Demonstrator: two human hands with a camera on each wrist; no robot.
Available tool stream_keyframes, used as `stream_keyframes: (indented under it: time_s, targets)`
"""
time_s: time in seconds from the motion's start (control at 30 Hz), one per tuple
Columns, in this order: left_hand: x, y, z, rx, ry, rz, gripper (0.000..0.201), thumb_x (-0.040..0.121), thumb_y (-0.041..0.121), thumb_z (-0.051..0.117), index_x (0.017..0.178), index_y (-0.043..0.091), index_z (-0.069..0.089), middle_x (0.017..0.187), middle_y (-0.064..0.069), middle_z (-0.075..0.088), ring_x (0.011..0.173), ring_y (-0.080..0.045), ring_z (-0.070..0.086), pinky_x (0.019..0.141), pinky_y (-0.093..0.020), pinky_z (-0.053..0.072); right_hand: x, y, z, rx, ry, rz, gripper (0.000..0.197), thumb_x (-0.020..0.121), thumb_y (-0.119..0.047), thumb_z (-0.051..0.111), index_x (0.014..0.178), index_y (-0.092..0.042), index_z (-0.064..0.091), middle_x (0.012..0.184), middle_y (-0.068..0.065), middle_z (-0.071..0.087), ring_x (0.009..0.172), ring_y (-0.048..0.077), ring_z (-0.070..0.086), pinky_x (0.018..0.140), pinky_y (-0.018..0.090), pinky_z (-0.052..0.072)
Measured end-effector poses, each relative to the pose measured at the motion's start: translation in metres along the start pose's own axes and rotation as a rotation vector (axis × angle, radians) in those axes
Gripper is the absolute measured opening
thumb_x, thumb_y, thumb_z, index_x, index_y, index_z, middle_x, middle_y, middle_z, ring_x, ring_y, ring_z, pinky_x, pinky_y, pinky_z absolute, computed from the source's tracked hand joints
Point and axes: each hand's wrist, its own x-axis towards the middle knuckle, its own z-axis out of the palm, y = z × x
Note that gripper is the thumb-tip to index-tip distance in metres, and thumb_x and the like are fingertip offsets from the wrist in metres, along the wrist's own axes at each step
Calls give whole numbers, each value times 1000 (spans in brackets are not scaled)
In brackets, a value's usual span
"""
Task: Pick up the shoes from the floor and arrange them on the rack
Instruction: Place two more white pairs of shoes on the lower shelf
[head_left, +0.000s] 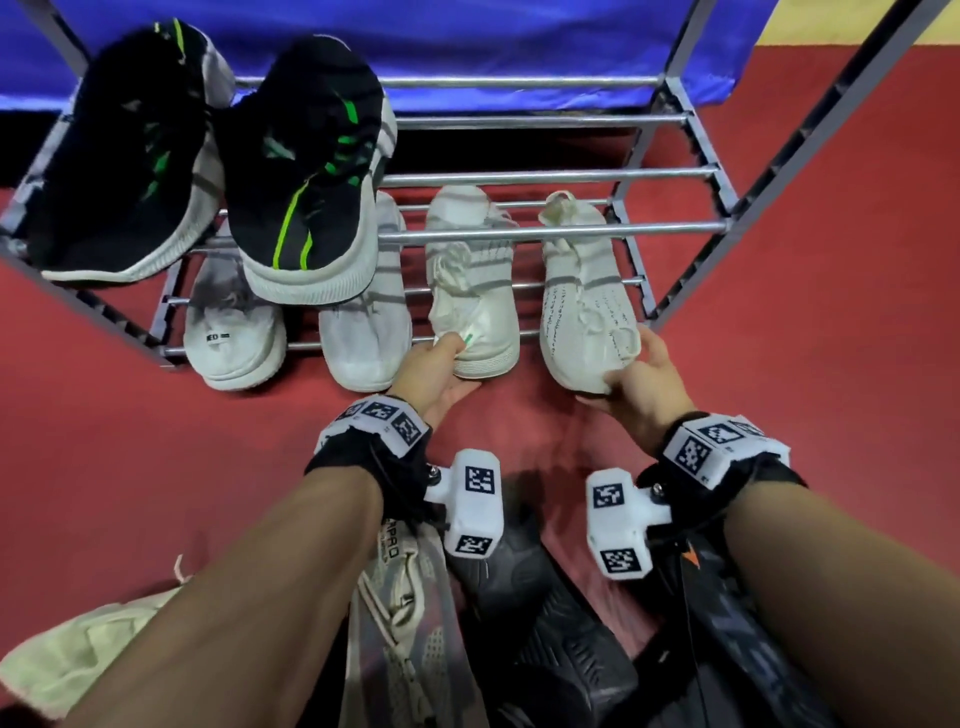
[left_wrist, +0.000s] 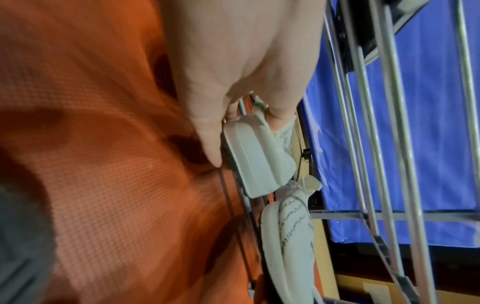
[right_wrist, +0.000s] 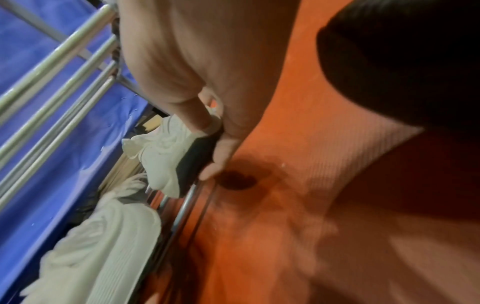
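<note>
White knit sneaker (head_left: 470, 291) on lower bars of grey metal shoe rack (head_left: 550, 234), heel pinched by left hand (head_left: 434, 376). Just right, cream knit sneaker (head_left: 584, 301) on same bars, heel gripped by right hand (head_left: 641, 387).

2 black knit sneakers (head_left: 218, 156) carry neon-green stripes; 4 white knit sneakers (head_left: 470, 291) sit pale against the red textured floor (head_left: 805, 364) and blue sheet (head_left: 467, 41).
</note>
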Motion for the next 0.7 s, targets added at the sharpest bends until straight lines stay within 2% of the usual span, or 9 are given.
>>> stream_keyframes:
  time_s: [0.1,0.17,0.23,0.27,0.33,0.37,0.47,0.57,0.7]
  targets:
    - [4,4,3,-14,19,79,38,92,3,45,130,1,47,124,-18,61,113,-29,61,97,-41,50,7,-7,-1,-24,-17,-76,77,75,26,25,131,-24,44,116,2,57,92,27,60,47,30,57]
    - [8,8,5,-11,23,98,39,93,3,46,132,4,45,124,-15,60,106,-25,63,91,-36,52,18,-14,3,-3,-40,-80,75,78,24,25,134,-22,43,124,5,54,102,31,59,49,30,58]
    - [10,9,7,24,20,63,38,95,8,47,133,6,44,124,-13,60,97,-20,63,82,-29,53,35,-15,6,0,14,-33,63,84,20,30,134,-17,42,123,7,52,104,32,57,49,30,58]
    - [11,8,6,43,18,39,36,97,11,47,133,6,45,124,-13,61,95,-19,63,80,-27,52,42,-13,6,-29,70,-15,59,85,18,35,134,-14,42,123,8,52,104,32,56,54,34,59]
    - [14,2,4,53,14,14,35,98,16,47,131,5,49,124,-13,61,98,-22,64,79,-28,53,57,-5,1,-113,149,-28,60,82,15,41,134,-13,45,126,11,57,109,35,58,76,45,58]
    - [15,1,3,63,14,13,35,97,16,48,130,4,49,125,-14,61,102,-24,65,80,-29,54,62,-1,-3,-139,162,-37,62,80,15,41,134,-14,46,126,12,58,111,35,59,79,47,56]
    - [17,2,4,91,-15,4,37,96,17,50,130,2,49,124,-18,62,107,-28,65,78,-27,56,65,1,-10,-98,115,-21,69,79,20,34,134,-18,48,121,8,58,106,33,59,59,37,54]
    - [16,2,6,85,-25,-2,39,96,16,50,132,3,46,124,-17,62,104,-26,66,74,-25,57,69,-6,-15,-77,66,-76,70,78,23,29,133,-16,49,124,12,58,111,35,57,69,41,52]
    - [17,1,5,78,-44,-15,40,96,15,50,134,3,44,125,-17,61,100,-24,66,79,-28,54,76,-11,-15,-130,78,-64,74,78,21,30,139,-18,45,134,12,55,114,38,57,76,47,53]
